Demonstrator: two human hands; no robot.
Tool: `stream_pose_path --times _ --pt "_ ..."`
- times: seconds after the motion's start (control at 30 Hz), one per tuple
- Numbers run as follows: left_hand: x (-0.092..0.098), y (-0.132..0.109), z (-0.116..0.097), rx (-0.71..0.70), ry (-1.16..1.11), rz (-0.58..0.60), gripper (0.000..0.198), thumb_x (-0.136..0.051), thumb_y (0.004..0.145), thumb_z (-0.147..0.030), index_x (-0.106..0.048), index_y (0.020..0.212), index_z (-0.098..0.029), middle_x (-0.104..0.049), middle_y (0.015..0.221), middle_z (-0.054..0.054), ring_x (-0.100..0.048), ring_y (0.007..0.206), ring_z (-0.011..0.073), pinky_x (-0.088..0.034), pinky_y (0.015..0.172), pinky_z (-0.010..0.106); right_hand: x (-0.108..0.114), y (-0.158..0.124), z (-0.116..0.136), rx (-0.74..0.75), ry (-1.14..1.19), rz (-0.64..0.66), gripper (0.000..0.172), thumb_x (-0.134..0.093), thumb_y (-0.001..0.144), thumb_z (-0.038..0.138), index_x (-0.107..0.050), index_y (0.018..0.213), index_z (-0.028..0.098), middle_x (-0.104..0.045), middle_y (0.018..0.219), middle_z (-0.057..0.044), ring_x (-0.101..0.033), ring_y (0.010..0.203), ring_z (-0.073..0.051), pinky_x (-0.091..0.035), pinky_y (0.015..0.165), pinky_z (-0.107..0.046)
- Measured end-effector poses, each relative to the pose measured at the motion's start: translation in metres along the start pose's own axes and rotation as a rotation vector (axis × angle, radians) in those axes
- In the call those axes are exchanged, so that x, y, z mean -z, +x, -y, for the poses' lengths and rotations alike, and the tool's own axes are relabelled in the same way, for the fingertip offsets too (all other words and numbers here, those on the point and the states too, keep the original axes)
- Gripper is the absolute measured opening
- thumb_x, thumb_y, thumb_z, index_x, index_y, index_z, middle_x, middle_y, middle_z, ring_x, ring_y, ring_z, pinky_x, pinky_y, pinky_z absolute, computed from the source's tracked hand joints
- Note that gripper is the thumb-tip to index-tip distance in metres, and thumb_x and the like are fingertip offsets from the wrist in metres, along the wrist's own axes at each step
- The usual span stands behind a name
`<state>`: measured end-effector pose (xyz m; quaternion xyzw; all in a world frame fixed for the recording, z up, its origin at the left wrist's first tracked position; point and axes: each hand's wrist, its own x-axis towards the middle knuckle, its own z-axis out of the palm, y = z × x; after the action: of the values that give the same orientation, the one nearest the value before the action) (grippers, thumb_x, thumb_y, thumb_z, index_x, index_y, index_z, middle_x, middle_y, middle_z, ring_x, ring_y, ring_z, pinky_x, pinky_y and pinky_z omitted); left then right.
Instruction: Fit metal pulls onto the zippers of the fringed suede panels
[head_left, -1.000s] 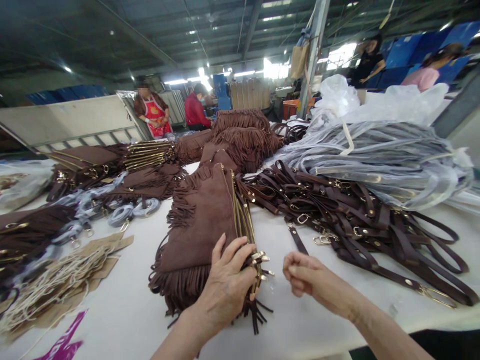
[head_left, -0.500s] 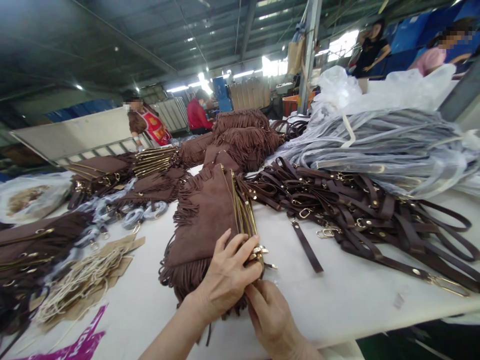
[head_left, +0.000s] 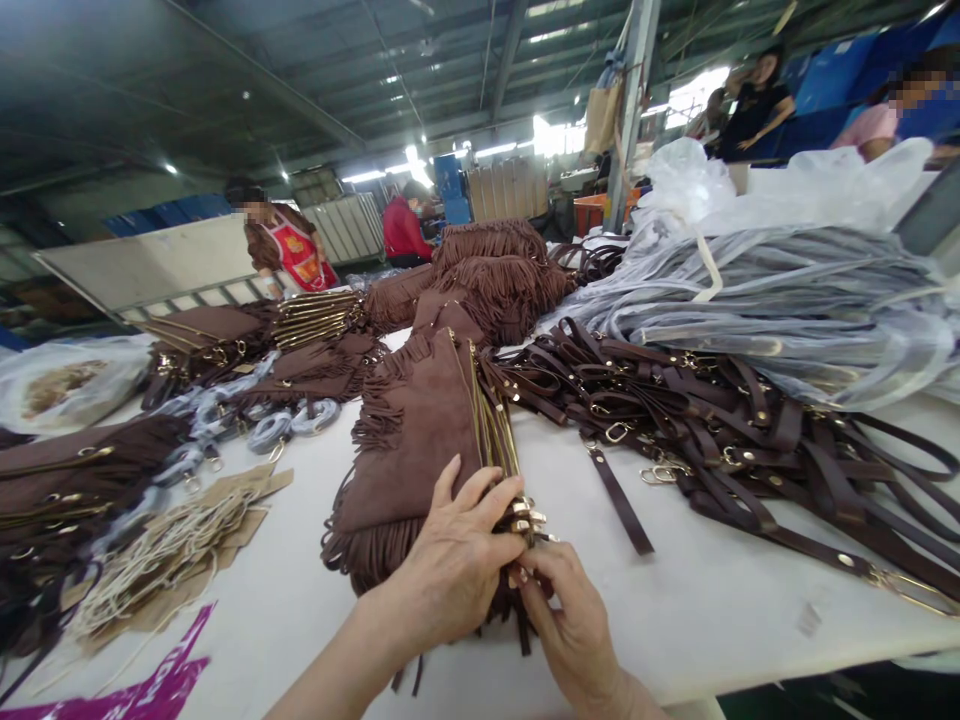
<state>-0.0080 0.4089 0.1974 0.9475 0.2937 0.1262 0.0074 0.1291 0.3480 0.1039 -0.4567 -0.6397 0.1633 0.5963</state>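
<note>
A stack of brown fringed suede pouches [head_left: 421,430] lies on the white table, its gold zips [head_left: 495,415] facing right. My left hand [head_left: 457,565] rests across the stack's near right corner, its fingers curled over the zip edge and gripping the pouches there. Gold zip ends [head_left: 527,518] stick out beyond those fingertips. Close beside it, my right hand [head_left: 570,625] pinches at the near end of the stack with thumb and fingers together. What lies in that pinch is too small and covered to name. Dark fringe strips hang below both hands.
To the right lies a heap of dark brown leather straps [head_left: 697,430] with gold clips. Behind it are plastic-wrapped straps [head_left: 780,290]. Card tags with white strings [head_left: 172,545] and more pouches [head_left: 67,490] are on the left. Two co-workers [head_left: 289,245] [head_left: 405,225] are beyond the table.
My right hand has shifted slightly right and up, and its thumb and fingers now pinch beside the zip ends. The left hand keeps its hold on the stack. The view has turned slightly.
</note>
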Motion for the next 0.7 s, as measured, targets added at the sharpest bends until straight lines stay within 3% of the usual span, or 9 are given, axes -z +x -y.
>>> stream_pose_path --times 0.2,0.4,0.5,0.7 --pt "-0.014 0.001 -0.003 0.057 0.003 -0.166 0.014 -0.055 0.081 -0.029 -0.061 0.069 -0.023 -0.052 0.124 0.000 -0.037 0.120 0.0250 -0.013 0.103 0.060 0.001 0.003 0.004 -0.018 0.024 -0.011 0.013 -0.048 0.086 0.012 -0.055 0.093 0.021 -0.054 0.080 -0.002 -0.052 0.073 -0.011 -0.046 0.064 -0.020" --pt "-0.020 0.000 0.003 0.022 0.020 -0.211 0.011 -0.059 0.079 -0.033 -0.062 0.073 -0.024 -0.052 0.124 0.001 -0.037 0.120 0.0234 -0.011 0.106 0.055 0.007 0.009 0.002 -0.002 -0.003 0.003 0.012 -0.052 0.084 0.010 -0.055 0.091 0.019 -0.056 0.080 -0.002 -0.053 0.072 -0.011 -0.047 0.061 -0.019" --pt "-0.018 0.000 0.003 0.019 0.012 -0.219 0.014 -0.058 0.079 -0.035 -0.062 0.070 -0.024 -0.051 0.125 0.001 -0.037 0.120 0.0227 -0.010 0.106 0.054 0.014 0.010 -0.004 0.125 -0.092 0.066 0.018 -0.050 0.084 0.007 -0.056 0.097 0.017 -0.058 0.085 -0.005 -0.055 0.078 -0.013 -0.049 0.069 -0.024" --pt "-0.018 0.000 0.003 0.008 0.024 -0.233 0.012 -0.063 0.075 -0.035 -0.061 0.070 -0.025 -0.053 0.122 -0.001 -0.036 0.119 0.0198 -0.004 0.109 0.045 0.025 0.019 -0.003 0.379 -0.318 0.157 0.026 -0.043 0.086 0.005 -0.055 0.107 0.014 -0.062 0.085 -0.009 -0.056 0.075 -0.017 -0.048 0.063 -0.029"
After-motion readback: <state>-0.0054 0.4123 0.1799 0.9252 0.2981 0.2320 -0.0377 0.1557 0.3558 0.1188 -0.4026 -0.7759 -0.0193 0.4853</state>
